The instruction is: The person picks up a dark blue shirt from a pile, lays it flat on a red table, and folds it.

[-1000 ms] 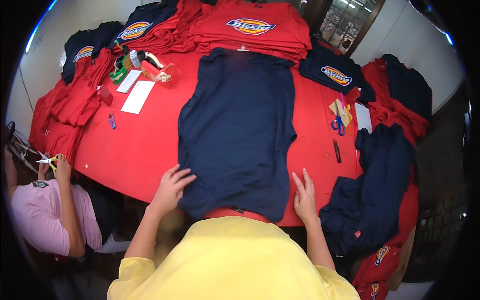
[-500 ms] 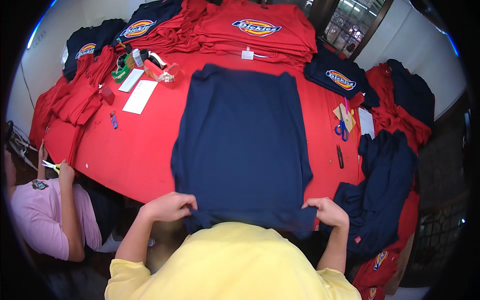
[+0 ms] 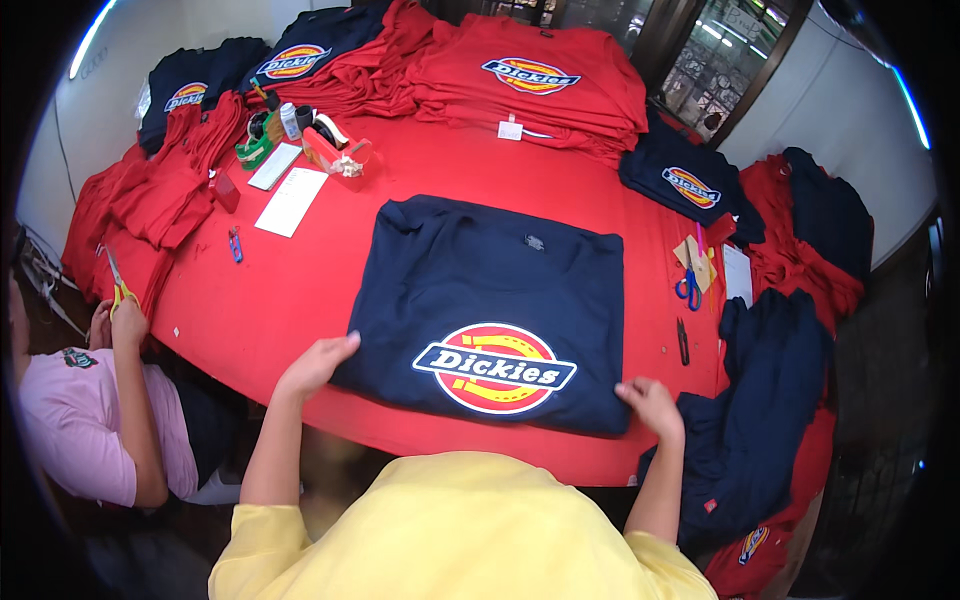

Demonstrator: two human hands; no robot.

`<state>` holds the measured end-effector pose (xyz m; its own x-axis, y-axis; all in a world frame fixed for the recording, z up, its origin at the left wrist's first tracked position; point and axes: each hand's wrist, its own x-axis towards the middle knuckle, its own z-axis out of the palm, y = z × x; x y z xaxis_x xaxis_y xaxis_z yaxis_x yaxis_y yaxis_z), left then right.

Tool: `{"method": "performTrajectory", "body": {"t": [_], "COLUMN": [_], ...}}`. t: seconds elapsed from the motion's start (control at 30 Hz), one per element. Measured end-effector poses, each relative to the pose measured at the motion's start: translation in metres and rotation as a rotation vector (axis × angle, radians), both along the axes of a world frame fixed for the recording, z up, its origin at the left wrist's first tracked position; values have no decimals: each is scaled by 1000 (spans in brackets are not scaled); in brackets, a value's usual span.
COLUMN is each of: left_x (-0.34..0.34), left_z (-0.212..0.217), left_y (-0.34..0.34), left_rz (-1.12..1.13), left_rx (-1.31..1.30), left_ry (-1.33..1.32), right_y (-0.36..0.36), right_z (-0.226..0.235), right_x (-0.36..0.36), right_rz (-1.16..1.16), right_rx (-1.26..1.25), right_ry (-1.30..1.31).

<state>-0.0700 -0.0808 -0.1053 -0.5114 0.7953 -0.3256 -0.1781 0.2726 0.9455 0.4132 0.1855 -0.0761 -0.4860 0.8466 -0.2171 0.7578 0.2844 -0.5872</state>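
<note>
A red table is filling most of the view, and along the middle of its far edge a stack of red shirts is lying flat. A navy shirt is lying close to the near edge, around its middle. Its folding is looking mostly done: it is forming a near-square packet, though its far left corner is bunching and its left side is running slanted. Along the table's right edge a loose navy garment is lying crumpled, evidently unfolded.

The shirt is lying between the two hands. The left hand is holding its fingers extended, fingertips at the shirt's left edge, apparently gripping nothing. The right hand is curling its fingers at the packet's near right corner; whether it is pinching the fabric, I cannot tell. An oval badge is facing up on the shirt's near half.
</note>
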Motion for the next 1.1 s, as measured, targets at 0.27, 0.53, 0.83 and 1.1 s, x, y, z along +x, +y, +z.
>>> {"method": "performTrajectory", "body": {"t": [0.27,0.53,0.83,1.1], "left_x": [10,13,-14,-67], "left_z": [17,54,221,261], "left_y": [-71,-39,20,34], "left_rz": [-187,-129,217,632], "left_rx": [-400,180,858,629], "left_ry": [436,649,540,940], "right_y": [-55,-49,-20,-16], "right_z": [2,10,217,299], "right_x": [5,-6,-51,-40], "right_rz": [-264,-204,-160,0], "right_rx": [-168,-168,14,384], "right_ry": [245,479,1446,976]}}
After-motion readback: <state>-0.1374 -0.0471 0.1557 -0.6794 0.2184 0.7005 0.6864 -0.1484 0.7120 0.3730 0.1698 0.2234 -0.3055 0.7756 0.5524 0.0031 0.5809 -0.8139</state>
